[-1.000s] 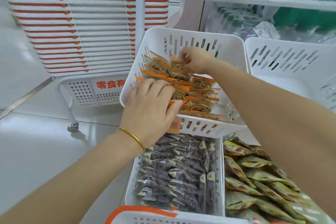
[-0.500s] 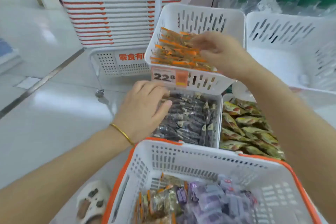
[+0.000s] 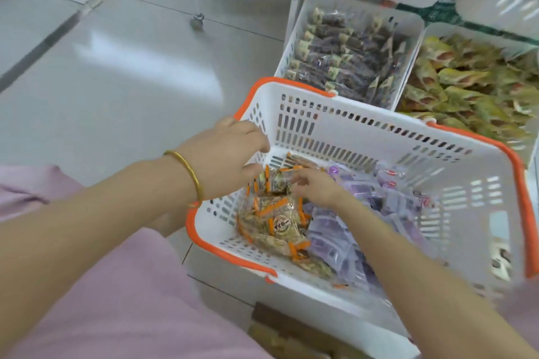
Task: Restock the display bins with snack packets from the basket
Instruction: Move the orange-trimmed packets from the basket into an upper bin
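Evidently both hands are down in the orange-rimmed basket [image 3: 350,131]: right hand [image 3: 316,188] with grip apart, fingers on the orange-edged snack packets [image 3: 277,221]; left hand [image 3: 227,154] curled beside them, clamped or not I cannot tell. A loose pinch on slick film could shed packets, or drag purple packets [image 3: 329,239] along.

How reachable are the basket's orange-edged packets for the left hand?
Probably yes: the left hand is just above the orange-edged packets in the open basket; the right hand covers few.
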`<action>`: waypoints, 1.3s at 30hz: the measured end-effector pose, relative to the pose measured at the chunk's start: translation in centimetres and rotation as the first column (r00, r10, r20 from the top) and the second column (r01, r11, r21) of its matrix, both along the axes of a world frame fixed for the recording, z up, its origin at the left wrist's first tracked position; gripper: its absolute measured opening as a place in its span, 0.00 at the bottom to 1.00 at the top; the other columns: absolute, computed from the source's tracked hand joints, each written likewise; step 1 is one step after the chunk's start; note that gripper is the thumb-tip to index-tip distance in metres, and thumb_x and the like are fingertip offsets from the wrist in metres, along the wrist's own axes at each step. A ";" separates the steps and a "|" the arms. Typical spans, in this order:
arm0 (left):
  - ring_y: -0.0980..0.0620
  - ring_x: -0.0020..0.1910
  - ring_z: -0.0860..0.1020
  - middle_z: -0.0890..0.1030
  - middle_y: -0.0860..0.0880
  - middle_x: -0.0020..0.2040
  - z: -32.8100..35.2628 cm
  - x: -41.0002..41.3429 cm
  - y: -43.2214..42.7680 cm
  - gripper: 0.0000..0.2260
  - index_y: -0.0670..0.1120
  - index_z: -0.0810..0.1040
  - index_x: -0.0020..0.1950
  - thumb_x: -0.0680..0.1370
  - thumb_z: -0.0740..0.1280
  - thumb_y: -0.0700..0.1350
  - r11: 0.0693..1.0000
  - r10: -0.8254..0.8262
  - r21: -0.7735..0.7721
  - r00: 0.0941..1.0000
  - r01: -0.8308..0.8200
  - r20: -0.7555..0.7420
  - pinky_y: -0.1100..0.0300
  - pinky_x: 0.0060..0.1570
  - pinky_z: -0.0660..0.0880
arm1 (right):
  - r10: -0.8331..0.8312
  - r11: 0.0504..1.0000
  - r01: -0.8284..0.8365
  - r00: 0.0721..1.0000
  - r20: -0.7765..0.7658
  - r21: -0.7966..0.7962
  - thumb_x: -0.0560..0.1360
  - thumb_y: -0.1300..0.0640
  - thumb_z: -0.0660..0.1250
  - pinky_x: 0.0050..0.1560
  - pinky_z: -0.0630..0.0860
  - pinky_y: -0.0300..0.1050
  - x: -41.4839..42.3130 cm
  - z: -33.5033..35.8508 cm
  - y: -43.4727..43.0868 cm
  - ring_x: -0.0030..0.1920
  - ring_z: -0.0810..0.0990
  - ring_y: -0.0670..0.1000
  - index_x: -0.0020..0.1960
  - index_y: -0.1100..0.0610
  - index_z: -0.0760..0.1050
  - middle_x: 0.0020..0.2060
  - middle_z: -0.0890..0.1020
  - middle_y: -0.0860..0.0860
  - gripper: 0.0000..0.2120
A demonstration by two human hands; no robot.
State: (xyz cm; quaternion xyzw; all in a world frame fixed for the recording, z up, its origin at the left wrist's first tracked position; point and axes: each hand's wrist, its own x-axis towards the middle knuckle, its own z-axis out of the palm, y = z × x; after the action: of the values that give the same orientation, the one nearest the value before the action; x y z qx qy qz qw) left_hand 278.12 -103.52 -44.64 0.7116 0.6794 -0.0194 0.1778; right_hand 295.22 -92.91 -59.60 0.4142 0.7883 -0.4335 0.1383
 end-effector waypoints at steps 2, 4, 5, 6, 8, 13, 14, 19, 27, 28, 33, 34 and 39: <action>0.49 0.66 0.63 0.69 0.51 0.66 -0.1 0.2 0.6 0.16 0.50 0.68 0.67 0.79 0.59 0.50 1.000 -0.024 -0.014 0.998 0.023 -0.051 0.54 0.67 0.62 | 0.068 0.997 -0.066 0.997 0.040 -0.049 0.77 0.50 0.65 0.55 0.72 0.47 -0.3 -1.5 -1.0 0.58 0.75 0.56 0.64 0.61 0.72 0.62 0.76 0.56 0.20; 0.49 0.66 0.63 0.68 0.51 0.67 -0.1 0.5 1.2 0.17 0.50 0.67 0.68 0.80 0.58 0.51 0.998 -0.058 -0.019 0.993 0.057 -0.100 0.55 0.66 0.62 | 0.081 0.994 -0.077 0.996 0.040 -0.082 0.74 0.47 0.69 0.56 0.70 0.43 -0.5 -2.3 -1.8 0.61 0.73 0.53 0.68 0.57 0.70 0.65 0.73 0.54 0.26; 0.48 0.66 0.63 0.68 0.51 0.67 -0.1 0.8 1.4 0.17 0.50 0.66 0.68 0.80 0.58 0.51 0.997 -0.072 -0.020 0.991 0.070 -0.113 0.55 0.65 0.63 | 0.093 0.993 -0.090 0.995 0.032 -0.082 0.72 0.48 0.71 0.58 0.69 0.42 -0.5 -2.5 -2.0 0.64 0.71 0.52 0.70 0.56 0.67 0.67 0.71 0.53 0.30; 0.48 0.66 0.63 0.68 0.50 0.67 0.0 1.0 1.6 0.17 0.50 0.66 0.68 0.80 0.58 0.51 0.997 -0.083 -0.015 0.990 0.081 -0.118 0.53 0.65 0.64 | 0.117 0.991 -0.114 0.993 0.029 -0.073 0.71 0.49 0.73 0.61 0.68 0.43 -0.6 -2.6 -2.1 0.66 0.70 0.53 0.71 0.56 0.65 0.69 0.70 0.52 0.33; 0.48 0.65 0.63 0.68 0.49 0.66 0.2 1.3 1.9 0.17 0.49 0.67 0.68 0.80 0.58 0.52 0.996 -0.093 -0.006 0.988 0.093 -0.124 0.51 0.64 0.65 | 0.153 0.988 -0.151 0.987 0.046 -0.039 0.70 0.53 0.74 0.62 0.69 0.46 -0.6 -2.7 -2.4 0.65 0.71 0.54 0.72 0.57 0.64 0.67 0.71 0.53 0.35; 0.47 0.64 0.64 0.69 0.48 0.64 0.2 2.0 2.2 0.17 0.47 0.68 0.66 0.80 0.57 0.52 0.993 -0.116 -0.041 0.980 0.111 -0.161 0.51 0.62 0.68 | 0.059 0.997 -0.057 0.998 -0.025 0.053 0.69 0.57 0.75 0.35 0.66 0.38 0.3 -2.2 -2.6 0.40 0.71 0.50 0.58 0.61 0.73 0.37 0.70 0.46 0.21; 0.47 0.64 0.64 0.69 0.48 0.64 0.2 2.1 2.3 0.17 0.47 0.68 0.66 0.80 0.58 0.52 0.993 -0.115 -0.056 0.980 0.107 -0.162 0.50 0.62 0.68 | 0.019 0.998 -0.015 0.998 -0.055 0.058 0.69 0.58 0.75 0.35 0.66 0.38 0.7 -1.7 -2.4 0.40 0.71 0.49 0.57 0.61 0.73 0.37 0.70 0.46 0.20; 0.44 0.65 0.66 0.68 0.44 0.65 0.0 2.4 3.6 0.21 0.44 0.63 0.70 0.79 0.60 0.49 0.993 0.078 -0.082 0.997 -0.079 -0.021 0.49 0.62 0.68 | -0.365 0.928 0.328 0.893 -0.263 -0.175 0.69 0.62 0.75 0.37 0.74 0.40 3.7 2.7 0.6 0.33 0.73 0.49 0.48 0.59 0.77 0.34 0.74 0.55 0.10; 0.47 0.44 0.78 0.73 0.44 0.45 0.8 4.7 5.6 0.09 0.47 0.65 0.41 0.80 0.59 0.40 0.784 0.612 -0.433 0.433 -0.445 0.662 0.55 0.48 0.77 | -0.680 0.723 0.387 0.541 -0.495 -0.572 0.72 0.69 0.68 0.33 0.79 0.39 5.5 9.9 1.8 0.37 0.82 0.46 0.50 0.55 0.76 0.42 0.80 0.52 0.12; 0.49 0.40 0.77 0.74 0.44 0.43 1.1 5.0 5.7 0.10 0.46 0.66 0.40 0.80 0.59 0.38 0.761 0.623 -0.470 0.301 -0.447 0.722 0.59 0.43 0.78 | -0.693 0.710 0.364 0.513 -0.506 -0.603 0.72 0.69 0.67 0.33 0.79 0.39 5.6 10.2 1.6 0.37 0.83 0.47 0.51 0.56 0.76 0.41 0.81 0.52 0.12; 0.43 0.48 0.81 0.80 0.36 0.53 1.3 5.2 6.6 0.03 0.43 0.73 0.44 0.78 0.64 0.36 0.760 0.562 -0.405 0.201 -0.509 0.802 0.55 0.48 0.80 | -0.723 0.669 0.275 0.457 -0.519 -0.690 0.72 0.70 0.66 0.35 0.81 0.44 6.2 10.5 1.0 0.40 0.84 0.50 0.59 0.61 0.74 0.43 0.83 0.53 0.16; 0.41 0.50 0.81 0.79 0.35 0.55 1.3 5.2 6.8 0.03 0.43 0.72 0.46 0.78 0.64 0.36 0.752 0.561 -0.397 0.194 -0.526 0.805 0.54 0.48 0.80 | -0.728 0.663 0.274 0.453 -0.515 -0.696 0.71 0.70 0.66 0.35 0.81 0.44 6.3 10.5 1.0 0.40 0.84 0.50 0.59 0.60 0.75 0.43 0.83 0.53 0.18; 0.41 0.45 0.82 0.78 0.35 0.54 1.8 5.2 7.5 0.05 0.44 0.69 0.45 0.80 0.61 0.38 0.744 0.515 -0.316 0.203 -0.589 0.833 0.53 0.39 0.82 | -0.777 0.620 0.410 0.440 -0.450 -0.669 0.65 0.69 0.69 0.33 0.80 0.41 8.1 10.7 2.0 0.33 0.81 0.48 0.55 0.57 0.77 0.38 0.75 0.55 0.20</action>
State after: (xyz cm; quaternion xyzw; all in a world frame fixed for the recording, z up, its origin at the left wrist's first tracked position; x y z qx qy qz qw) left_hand 283.29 -96.02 -42.85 0.3259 0.6878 0.4434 0.4735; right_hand 303.33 -90.87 -48.89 0.4252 0.4400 -0.7509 -0.2484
